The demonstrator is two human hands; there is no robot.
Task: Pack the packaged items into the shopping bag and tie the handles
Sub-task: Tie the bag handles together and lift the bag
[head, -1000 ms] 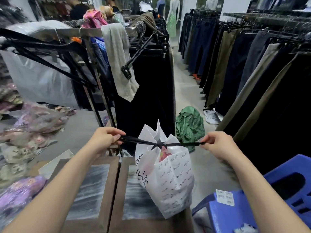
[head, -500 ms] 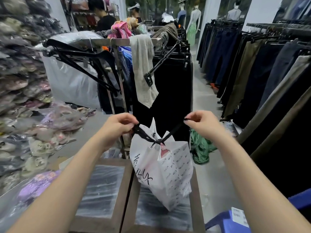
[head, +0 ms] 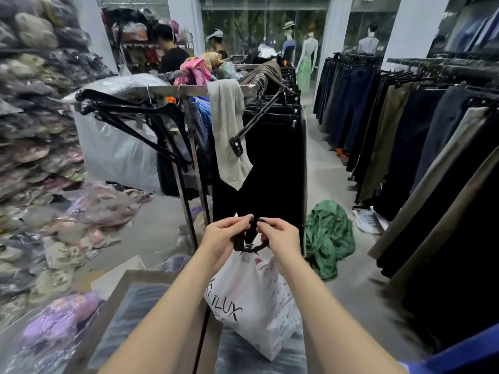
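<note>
A white shopping bag (head: pixel 259 303) printed with black lettering stands on a low wooden table, leaning right. Its black ribbon handles (head: pixel 252 245) are crossed in a knot at the bag's mouth. My left hand (head: pixel 225 238) pinches one black handle end just above the knot. My right hand (head: pixel 278 236) pinches the other end, fingertips almost touching the left hand's. Something pink and packaged shows inside the bag's opening (head: pixel 259 263); the rest of the contents is hidden.
A wooden-framed table (head: pixel 129 300) holds the bag. A clothes rack (head: pixel 194 147) with black trousers and hangers stands right behind it. Packaged garments (head: pixel 54 330) pile at left. A green cloth heap (head: pixel 329 236) lies on the aisle floor, trouser racks at right.
Both hands, earlier pulling the handle ends wide apart, have come together above the knot. The camera has tilted up and left.
</note>
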